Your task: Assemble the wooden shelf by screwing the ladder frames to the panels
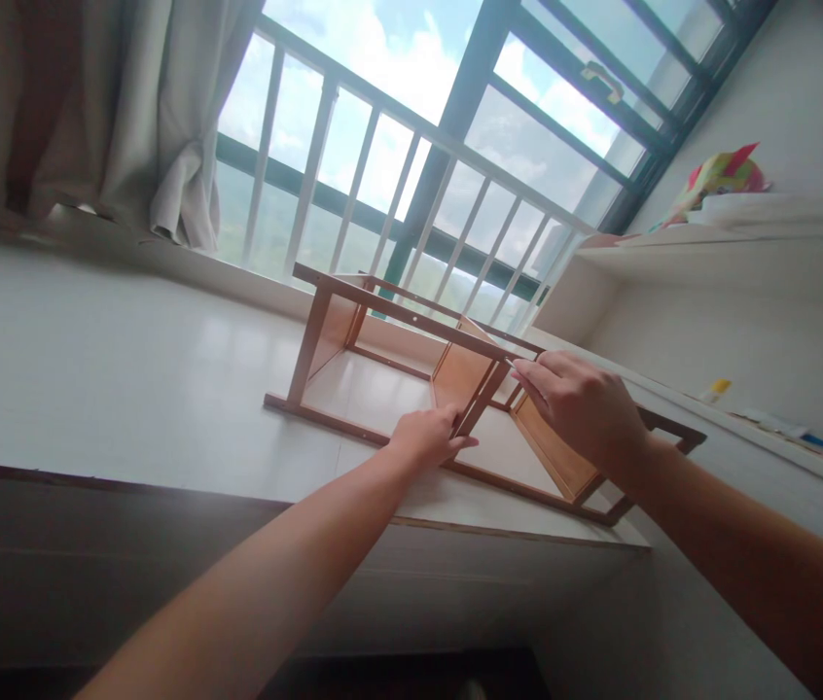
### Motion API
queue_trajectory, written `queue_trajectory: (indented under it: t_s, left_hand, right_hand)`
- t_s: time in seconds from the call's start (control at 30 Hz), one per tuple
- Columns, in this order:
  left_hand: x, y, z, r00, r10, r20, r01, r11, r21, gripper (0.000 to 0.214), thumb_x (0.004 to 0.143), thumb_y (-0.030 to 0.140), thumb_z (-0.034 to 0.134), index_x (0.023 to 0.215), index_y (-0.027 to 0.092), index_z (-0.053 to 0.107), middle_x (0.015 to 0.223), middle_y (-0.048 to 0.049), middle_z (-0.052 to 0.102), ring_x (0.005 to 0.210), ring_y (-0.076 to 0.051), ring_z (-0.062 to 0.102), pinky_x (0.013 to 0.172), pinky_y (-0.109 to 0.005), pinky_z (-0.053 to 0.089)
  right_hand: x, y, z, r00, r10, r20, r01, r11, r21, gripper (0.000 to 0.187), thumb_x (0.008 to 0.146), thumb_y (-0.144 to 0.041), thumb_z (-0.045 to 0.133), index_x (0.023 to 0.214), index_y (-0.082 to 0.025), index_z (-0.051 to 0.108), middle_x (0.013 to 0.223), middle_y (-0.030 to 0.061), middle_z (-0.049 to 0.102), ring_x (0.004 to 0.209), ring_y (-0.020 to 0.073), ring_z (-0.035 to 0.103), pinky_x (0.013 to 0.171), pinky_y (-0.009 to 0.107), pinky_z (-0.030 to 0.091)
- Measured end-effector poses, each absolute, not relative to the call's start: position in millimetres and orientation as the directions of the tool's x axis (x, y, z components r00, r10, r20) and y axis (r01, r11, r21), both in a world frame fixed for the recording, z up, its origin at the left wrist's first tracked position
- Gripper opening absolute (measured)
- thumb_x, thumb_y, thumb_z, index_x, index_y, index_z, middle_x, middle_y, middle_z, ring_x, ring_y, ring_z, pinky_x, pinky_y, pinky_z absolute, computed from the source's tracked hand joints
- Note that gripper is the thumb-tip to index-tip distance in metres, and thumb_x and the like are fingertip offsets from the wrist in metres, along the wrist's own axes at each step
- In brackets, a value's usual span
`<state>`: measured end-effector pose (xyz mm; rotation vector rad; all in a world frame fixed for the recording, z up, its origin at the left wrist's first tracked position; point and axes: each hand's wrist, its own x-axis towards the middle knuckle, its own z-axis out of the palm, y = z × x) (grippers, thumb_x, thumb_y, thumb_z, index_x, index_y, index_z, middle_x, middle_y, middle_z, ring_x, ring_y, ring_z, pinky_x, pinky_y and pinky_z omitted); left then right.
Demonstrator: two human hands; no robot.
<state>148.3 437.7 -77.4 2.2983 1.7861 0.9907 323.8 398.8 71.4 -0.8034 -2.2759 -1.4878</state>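
A brown wooden shelf rack (pixel 411 318) lies on its side on a white ledge, its shelf panels standing upright between the rails. My left hand (pixel 426 435) is closed around the lower part of the middle crossbar, thumb to the right. At the upper rail, where that crossbar meets it, my right hand (pixel 579 403) is closed in a pinch. A thin pale tip shows at its fingertips against the rail; what it belongs to is hidden by the fingers.
The white ledge (pixel 126 369) ends in a front edge with a drop below. Behind it stand a white railing (pixel 375 102) and window, with a grey curtain (pixel 185 126) at left. A white shelf unit (pixel 710 258) at right holds a colourful item and a yellow-capped object (pixel 716 391).
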Motion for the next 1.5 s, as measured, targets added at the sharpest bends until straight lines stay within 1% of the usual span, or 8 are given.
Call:
queue_trajectory:
  t_s: [0.23,0.5,0.67,0.83,1.07,1.17,1.4,1.5]
  left_hand:
    - [148.5,439.0,-78.2,0.113,0.887,0.448,0.841,-0.326,0.432,0.053,0.078,0.074,0.043,0.105,0.03,0.055,0.096,-0.0016,0.07,0.086,-0.024,0.066,0.072,-0.032,0.047]
    - [148.6,440.4,-79.2,0.122,0.892,0.435,0.847,-0.322,0.422,0.056,0.078,0.075,0.042,0.108,0.029,0.055,0.098,-0.0026,0.07,0.087,-0.024,0.066,0.074,-0.032,0.048]
    - [147.7,441.2,-80.5,0.125,0.887,0.445,0.847,-0.329,0.418,0.055,0.078,0.075,0.041,0.107,0.029,0.054,0.097,-0.0026,0.07,0.087,-0.025,0.066,0.071,-0.033,0.048]
    - [147.6,442.5,-81.5,0.13,0.885,0.446,0.844,-0.335,0.419,0.056,0.078,0.075,0.041,0.106,0.029,0.054,0.097,-0.0024,0.07,0.087,-0.025,0.066,0.072,-0.033,0.047]
    - [148.0,442.3,-81.0,0.117,0.886,0.449,0.845,-0.326,0.423,0.056,0.077,0.076,0.041,0.104,0.029,0.055,0.096,-0.0027,0.07,0.086,-0.025,0.066,0.072,-0.033,0.048]
    - [147.8,441.2,-80.7,0.116,0.887,0.446,0.851,-0.321,0.416,0.057,0.078,0.076,0.04,0.106,0.028,0.055,0.096,-0.0035,0.07,0.087,-0.025,0.066,0.072,-0.033,0.048]
    - [148.2,443.8,-82.5,0.122,0.876,0.467,0.851,-0.335,0.405,0.059,0.077,0.078,0.039,0.105,0.029,0.055,0.093,-0.0031,0.07,0.083,-0.025,0.066,0.069,-0.034,0.048]
    - [148.4,443.6,-82.2,0.123,0.877,0.464,0.847,-0.337,0.411,0.057,0.077,0.076,0.041,0.105,0.029,0.055,0.094,-0.0029,0.07,0.085,-0.025,0.066,0.07,-0.032,0.047]
  right_hand:
    - [315.3,392.8,74.3,-0.797,0.316,0.514,0.597,0.288,0.749,0.028,0.096,-0.025,0.04,0.085,-0.016,0.064,0.079,0.0064,0.061,0.079,0.0162,0.053,0.062,0.028,0.027]
    - [311.8,390.3,76.7,-0.801,0.343,0.491,0.584,0.265,0.767,0.017,0.089,-0.017,0.048,0.078,-0.015,0.061,0.076,0.0056,0.06,0.074,0.0154,0.052,0.059,0.028,0.023]
    - [311.1,391.2,78.1,-0.806,0.338,0.486,0.578,0.269,0.77,0.017,0.089,-0.017,0.048,0.078,-0.015,0.062,0.075,0.0058,0.06,0.075,0.0153,0.053,0.059,0.027,0.024]
    - [307.9,387.4,78.1,-0.787,0.379,0.487,0.593,0.243,0.768,0.019,0.089,-0.016,0.047,0.081,-0.015,0.063,0.079,0.008,0.065,0.079,0.0178,0.058,0.057,0.028,0.023]
    - [294.9,389.6,76.2,-0.631,0.504,0.59,0.74,0.161,0.653,0.033,0.094,-0.029,0.038,0.081,-0.014,0.064,0.061,0.0097,0.064,0.054,0.018,0.057,0.055,0.028,0.023]
    - [293.3,395.5,72.2,-0.607,0.497,0.62,0.768,0.167,0.618,0.038,0.095,-0.032,0.034,0.081,-0.014,0.064,0.062,0.0104,0.065,0.054,0.018,0.058,0.055,0.028,0.024]
    - [305.9,394.6,63.7,-0.66,0.42,0.623,0.732,0.172,0.659,0.04,0.096,-0.035,0.033,0.08,-0.014,0.063,0.056,0.0071,0.061,0.047,0.015,0.052,0.052,0.027,0.02]
    - [311.1,392.4,67.0,-0.683,0.38,0.624,0.718,0.19,0.67,0.037,0.096,-0.035,0.036,0.081,-0.015,0.064,0.059,0.0063,0.061,0.05,0.014,0.05,0.053,0.027,0.022]
